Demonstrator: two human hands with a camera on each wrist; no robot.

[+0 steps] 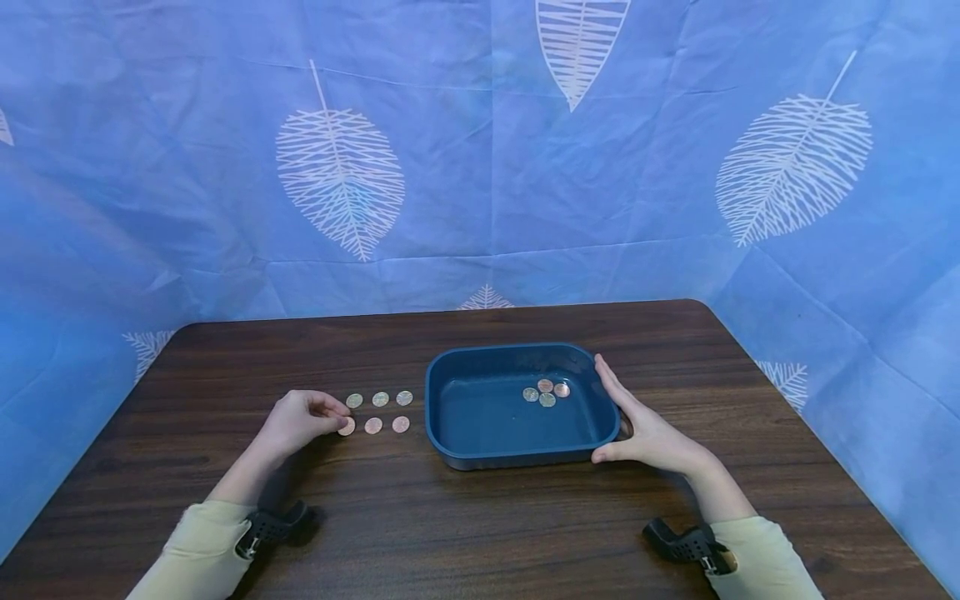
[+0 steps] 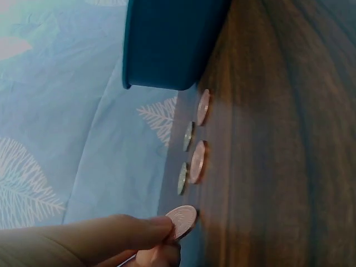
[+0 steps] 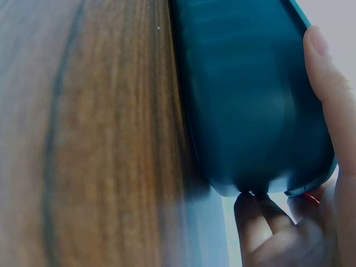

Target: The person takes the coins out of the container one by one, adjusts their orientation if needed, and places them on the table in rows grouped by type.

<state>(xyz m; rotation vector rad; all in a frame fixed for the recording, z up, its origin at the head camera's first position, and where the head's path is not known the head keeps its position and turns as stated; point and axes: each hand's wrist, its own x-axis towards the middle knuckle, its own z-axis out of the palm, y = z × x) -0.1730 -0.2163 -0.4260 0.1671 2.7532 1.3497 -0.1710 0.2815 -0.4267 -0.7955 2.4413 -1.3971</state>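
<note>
1. Coins lay on the dark wooden table (image 1: pixel 480 533) in the head view. There were two rows of three, just left of the blue tray (image 1: pixel 450 417). The left hand (image 1: pixel 300 421) pinched the near-left coin (image 1: pixel 347 427) with its fingertips. Four more coins (image 1: pixel 546 392) sat close together inside the tray. The right hand (image 1: pixel 645 429) rested against the tray's right side, with straight fingers along the wall and the thumb at the near corner.
2. In the left wrist view, the thumb and a finger (image 2: pixel 119 233) held the coin (image 2: pixel 182 220) by its edge, tipped up off the table (image 2: pixel 278 167). Four other coins (image 2: pixel 197 162) lay beyond it, near the tray (image 2: pixel 167 44).
3. In the right wrist view, one finger (image 3: pixel 328 78) lay along the tray's (image 3: pixel 250 100) rim. Other fingertips touched its corner. The table (image 3: pixel 89 139) was beside it.
</note>
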